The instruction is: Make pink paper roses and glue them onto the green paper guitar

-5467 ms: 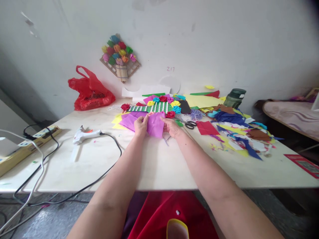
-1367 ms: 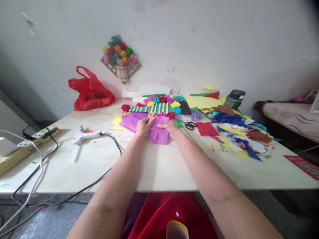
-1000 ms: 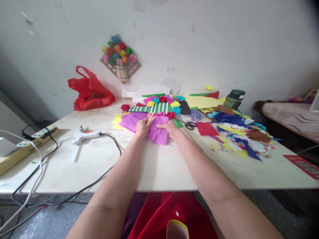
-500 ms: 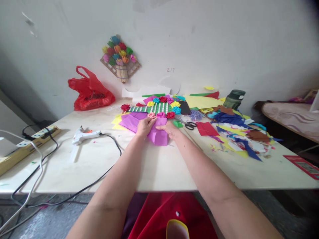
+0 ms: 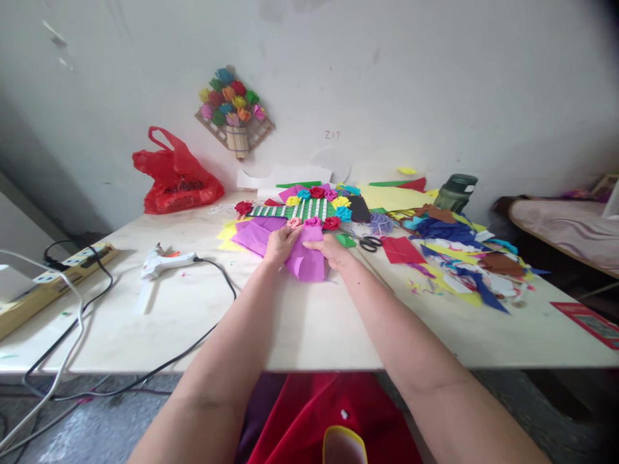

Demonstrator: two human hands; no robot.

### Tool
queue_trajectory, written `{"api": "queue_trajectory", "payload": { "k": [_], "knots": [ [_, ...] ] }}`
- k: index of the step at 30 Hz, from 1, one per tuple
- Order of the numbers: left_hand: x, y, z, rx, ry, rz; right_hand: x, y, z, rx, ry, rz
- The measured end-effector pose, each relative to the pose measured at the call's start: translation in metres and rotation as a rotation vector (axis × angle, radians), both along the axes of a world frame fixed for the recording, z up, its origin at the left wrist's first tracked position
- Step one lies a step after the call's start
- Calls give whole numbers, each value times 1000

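Note:
Between my two hands is a piece of purple crepe paper [image 5: 308, 267], its lower edge hanging toward me. My left hand [image 5: 282, 243] pinches it at the left. On its right side my right hand [image 5: 329, 250] grips it, thumb lying across the front. More purple paper sheets [image 5: 252, 237] lie left of my left hand, over some yellow paper [image 5: 226, 236]. Just beyond my hands lies a green panel with white strips [image 5: 309, 210], bordered by paper flowers in several colours, such as a red one [image 5: 331, 223] and a blue one [image 5: 343, 214].
A white glue gun [image 5: 168, 261] with a black cord lies at left, near a power strip [image 5: 72, 267]. Black scissors [image 5: 370, 243], red paper [image 5: 402, 250] and a heap of paper scraps [image 5: 449, 235] are at right. A red plastic bag [image 5: 176, 177] and a green bottle [image 5: 456, 193] stand farther back.
The lower part of the purple crepe paper has shifted slightly and its bottom edge looks more curved. Both hands stay in nearly the same place.

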State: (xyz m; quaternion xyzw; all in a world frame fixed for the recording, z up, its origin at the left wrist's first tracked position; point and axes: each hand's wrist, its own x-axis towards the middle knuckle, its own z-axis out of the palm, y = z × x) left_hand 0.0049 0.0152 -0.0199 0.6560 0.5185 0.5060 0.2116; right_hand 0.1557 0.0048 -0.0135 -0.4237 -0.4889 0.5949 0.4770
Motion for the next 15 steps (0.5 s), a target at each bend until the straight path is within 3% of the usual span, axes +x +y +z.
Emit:
{"api": "queue_trajectory", "payload": {
  "k": [9, 15],
  "knots": [
    [-5, 1, -5, -54, -123, 15, 8, 4, -2, 47, -61, -66],
    [-4, 0, -7, -82, -213, -47, 7, 8, -5, 80, -60, -89]
  ]
}}
